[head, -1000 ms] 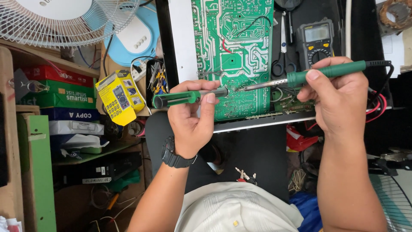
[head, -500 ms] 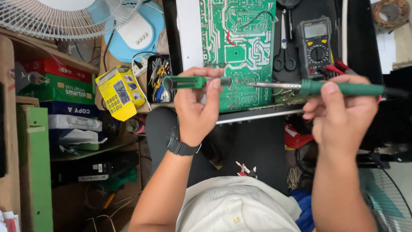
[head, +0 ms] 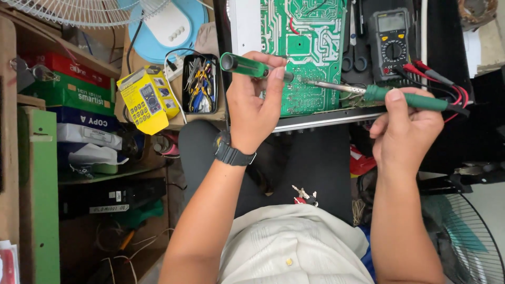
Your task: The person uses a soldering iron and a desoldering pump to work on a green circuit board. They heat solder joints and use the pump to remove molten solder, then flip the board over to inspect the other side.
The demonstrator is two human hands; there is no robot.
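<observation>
Gripping a green desoldering pump (head: 251,66), left hand (head: 252,105); right hand (head: 405,131) clasping a soldering iron (head: 389,95), tips seemingly over the circuit board (head: 310,47).

Left hand (head: 255,108) grips a green-handled tool (head: 252,67), its tip against the green circuit board (head: 305,52), while the right hand (head: 405,131) pinches a green soldering iron (head: 389,95) whose metal tip points left, over the board's lower edge. Behind the iron sits a black multimeter (head: 390,42) with red leads. Off left, a black tray of small tools (head: 200,84) rests beside a yellow meter box (head: 144,100).
</observation>
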